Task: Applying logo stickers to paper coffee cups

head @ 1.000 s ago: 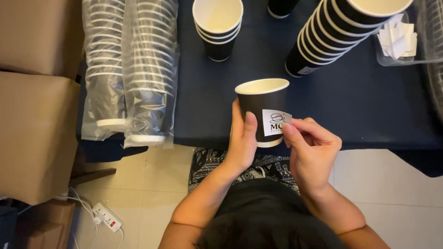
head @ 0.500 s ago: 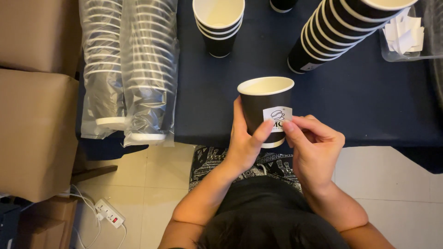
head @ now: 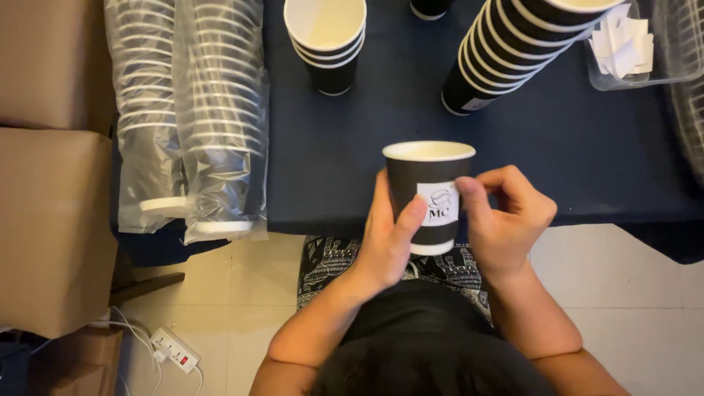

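A black paper cup point(head: 428, 167) with a white rim is held upright over the front edge of the dark blue table point(head: 352, 147). My left hand point(head: 385, 238) wraps its left side, thumb on the front. A white rectangular sticker point(head: 438, 202) sits on the cup's front. My right hand point(head: 504, 220) touches the cup's right side, its thumb pressing the sticker's right edge, the other fingers curled.
Two plastic-wrapped sleeves of cups point(head: 187, 110) lie at the left. A short stack of black cups point(head: 326, 40) stands behind; a long leaning stack point(head: 513, 44) at right. A clear tray of white stickers point(head: 623, 44) sits far right. Cardboard boxes point(head: 51, 220) and a power strip point(head: 174, 350) are at left.
The sticker, earlier held by a corner against the cup, now lies flat on it. My right thumb has moved onto its edge. The cup sits slightly lower in view.
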